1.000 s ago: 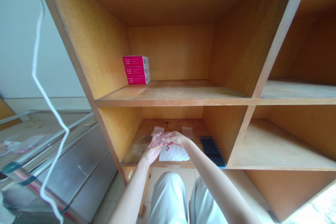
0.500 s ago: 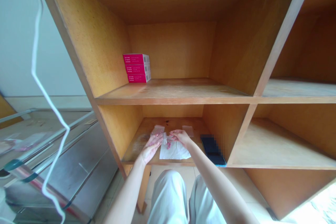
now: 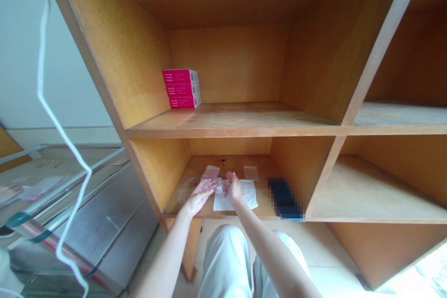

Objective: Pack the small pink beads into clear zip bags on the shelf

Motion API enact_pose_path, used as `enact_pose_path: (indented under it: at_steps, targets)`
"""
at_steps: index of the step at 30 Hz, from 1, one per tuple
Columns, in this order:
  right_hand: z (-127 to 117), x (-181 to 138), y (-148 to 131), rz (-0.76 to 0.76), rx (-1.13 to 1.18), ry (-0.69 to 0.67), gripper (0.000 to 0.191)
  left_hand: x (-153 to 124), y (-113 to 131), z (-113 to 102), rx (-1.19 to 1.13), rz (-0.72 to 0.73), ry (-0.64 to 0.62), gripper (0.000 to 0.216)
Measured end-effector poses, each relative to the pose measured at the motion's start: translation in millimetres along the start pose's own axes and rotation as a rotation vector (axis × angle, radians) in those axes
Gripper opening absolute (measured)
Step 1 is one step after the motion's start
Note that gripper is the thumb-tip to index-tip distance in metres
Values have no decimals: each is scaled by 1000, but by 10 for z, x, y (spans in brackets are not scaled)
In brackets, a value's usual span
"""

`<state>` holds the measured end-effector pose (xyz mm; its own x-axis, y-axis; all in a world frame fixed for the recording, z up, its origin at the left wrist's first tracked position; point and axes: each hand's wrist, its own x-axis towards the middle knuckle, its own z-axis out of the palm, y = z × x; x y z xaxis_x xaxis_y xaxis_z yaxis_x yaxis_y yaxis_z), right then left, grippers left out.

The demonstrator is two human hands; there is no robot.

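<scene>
My left hand (image 3: pixel 201 194) is turned partly palm up at the left of the lower shelf. Its fingertips close on a small clear plastic bag (image 3: pixel 219 185). My right hand (image 3: pixel 235 188), fingers stretched out, is on edge over a white sheet (image 3: pixel 248 194), beside a little heap of red beads (image 3: pixel 226 191). Whether its fingertips touch any beads is too small to tell. Behind my left hand lies another clear bag (image 3: pixel 211 171) with something pinkish near it, and a flat clear bag (image 3: pixel 250 172) is farther back on the right.
A dark, partly pixelated flat object (image 3: pixel 285 199) lies at the right of the lower shelf. Several pink boxes (image 3: pixel 181 89) are stacked on the upper shelf (image 3: pixel 237 118). A white cable (image 3: pixel 57 125) hangs at the left by a metal rack (image 3: pixel 101 223).
My right hand has shifted left and turned on edge, closer to the beads. My left hand stays nearly where it was with the bag. The view has moved slightly.
</scene>
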<state>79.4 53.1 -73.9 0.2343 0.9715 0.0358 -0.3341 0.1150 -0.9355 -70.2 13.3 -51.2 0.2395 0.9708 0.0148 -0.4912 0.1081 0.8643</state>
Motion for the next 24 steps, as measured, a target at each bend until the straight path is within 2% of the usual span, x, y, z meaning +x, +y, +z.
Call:
enact_pose_path:
  at_steps: [5,14,20,24]
  targets:
    - [48,18,86,28,-6,13,50,26,11,-22,25,-12,13,46]
    - [7,10,104,27,26,-28,52,111,-30,-101,149,-24,22,44]
    - [0,2,88,61,8,-36,55,152,8,-34,314,-55,73,46]
    - [-9,10,103,59,13,-38,55,175,38,26,361,-76,55,50]
